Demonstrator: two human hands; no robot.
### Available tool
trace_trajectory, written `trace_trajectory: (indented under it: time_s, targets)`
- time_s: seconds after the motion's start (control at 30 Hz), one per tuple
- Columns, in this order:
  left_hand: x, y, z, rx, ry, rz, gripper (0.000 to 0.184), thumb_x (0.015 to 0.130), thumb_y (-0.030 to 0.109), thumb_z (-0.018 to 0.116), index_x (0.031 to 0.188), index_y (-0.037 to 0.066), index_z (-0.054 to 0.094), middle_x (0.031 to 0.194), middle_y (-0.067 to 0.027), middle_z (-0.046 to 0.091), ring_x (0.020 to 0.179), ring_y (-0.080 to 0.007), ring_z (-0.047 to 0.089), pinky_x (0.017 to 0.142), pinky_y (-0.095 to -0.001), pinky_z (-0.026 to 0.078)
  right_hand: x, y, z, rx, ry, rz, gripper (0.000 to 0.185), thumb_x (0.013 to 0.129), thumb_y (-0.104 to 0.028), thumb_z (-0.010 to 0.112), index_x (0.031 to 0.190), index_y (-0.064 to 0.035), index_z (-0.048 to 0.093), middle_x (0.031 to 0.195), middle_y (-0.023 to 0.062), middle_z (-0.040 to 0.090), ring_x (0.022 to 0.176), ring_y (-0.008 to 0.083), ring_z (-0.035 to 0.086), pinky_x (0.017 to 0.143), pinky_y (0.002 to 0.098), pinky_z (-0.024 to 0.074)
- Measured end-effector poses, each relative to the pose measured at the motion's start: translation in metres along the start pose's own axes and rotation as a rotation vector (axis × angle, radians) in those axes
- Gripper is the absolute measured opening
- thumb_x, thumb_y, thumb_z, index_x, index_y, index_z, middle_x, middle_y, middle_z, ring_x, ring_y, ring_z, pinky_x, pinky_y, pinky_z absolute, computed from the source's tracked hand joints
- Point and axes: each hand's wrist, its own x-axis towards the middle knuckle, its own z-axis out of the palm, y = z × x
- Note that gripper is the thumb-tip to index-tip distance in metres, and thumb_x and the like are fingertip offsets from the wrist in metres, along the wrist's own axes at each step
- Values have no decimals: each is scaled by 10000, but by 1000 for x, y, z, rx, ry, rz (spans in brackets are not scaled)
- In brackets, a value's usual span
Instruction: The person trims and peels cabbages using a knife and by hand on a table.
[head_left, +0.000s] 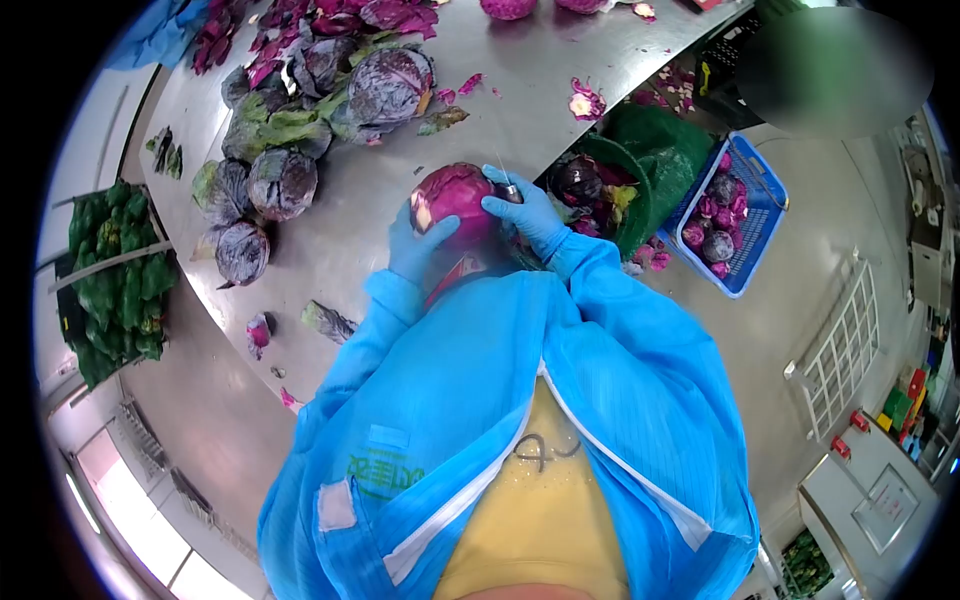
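Observation:
A peeled red cabbage is at the near edge of the metal table, in front of my body. My left hand, in a blue glove, grips its left side with the thumb on the front. On the right, my right hand, also gloved, is closed round the dark handle of a small knife, its thin blade pointing up and away. The right thumb points toward the cabbage's side. Unpeeled cabbages and loose leaves lie left and beyond.
A green bin with leaf scraps stands right of the table. Beside it is a blue basket holding several purple cabbages. Green sacks hang at the left. Leaf scraps lie near the table's left edge.

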Motion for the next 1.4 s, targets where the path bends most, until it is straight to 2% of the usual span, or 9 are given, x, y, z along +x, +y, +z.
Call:
trace_trajectory:
  time_s: [0.07,0.13,0.33,0.57,0.67,0.93,1.03,1.2,1.4]
  targets:
    - [-8,-10,7,-134,132,-42,795,712,148,767,1319,72,261,1253,-164,415,1111,-306,497,826,-463,522,0,11,4,-33,-24,-88,549,732,-192,752,1230,-86,545,1062,35,612,730,91,538,611,229,461]
    - [-10,-3,9,-200,243,-146,780,712,146,767,1314,82,276,1242,-162,426,1103,-309,503,826,-474,520,-1,15,4,-74,-88,-223,583,730,-149,753,1244,-30,505,1164,57,576,1036,150,548,921,276,419]
    - [-1,1,-2,-254,212,-267,705,717,151,761,1278,86,340,1187,-146,479,1058,-311,538,827,-481,517,-3,25,5,-551,219,-404,275,738,-144,688,992,-60,627,859,101,642,703,174,603,646,305,481]
    - [37,-15,-30,-99,-51,-333,895,647,173,814,1335,-2,270,1291,-201,408,1115,-320,508,869,-448,502,25,19,-49,-644,566,-344,173,709,-62,634,879,-32,622,720,93,613,632,161,576,618,293,468]
    - [47,-11,-11,305,38,-50,1019,591,351,831,1361,2,263,1199,-225,524,1123,-298,518,862,-417,490,35,-1,-67,-563,740,-406,174,749,-108,650,897,-26,611,708,95,611,619,165,578,614,287,467]
    - [44,28,36,1294,-141,313,1164,468,611,766,1384,89,274,1183,-168,559,1130,-348,499,1082,-531,124,-3,-18,-31,-798,372,-348,446,801,-365,643,1135,-74,589,1005,153,594,879,303,592,767,369,470]
    - [16,20,36,1357,220,345,1191,449,633,766,1385,88,272,1240,-168,518,1185,-336,453,1067,-566,129,-17,-21,-21,-827,170,-202,495,828,-472,580,1180,-125,579,1055,140,628,947,326,606,813,387,480]
    - [7,-1,16,1104,74,65,1177,451,640,761,1359,48,303,1304,-138,481,1262,-309,394,1064,-588,90,-30,-36,-6,-915,93,89,554,837,-510,552,1244,-136,528,1075,157,620,969,329,603,820,378,477]
    - [19,14,18,1128,-53,206,1123,449,562,783,1328,19,341,1242,-172,503,1181,-321,460,1069,-466,235,-29,7,-10,-645,233,-196,599,849,-527,529,1277,-110,494,1119,177,603,1011,320,595,844,360,462]
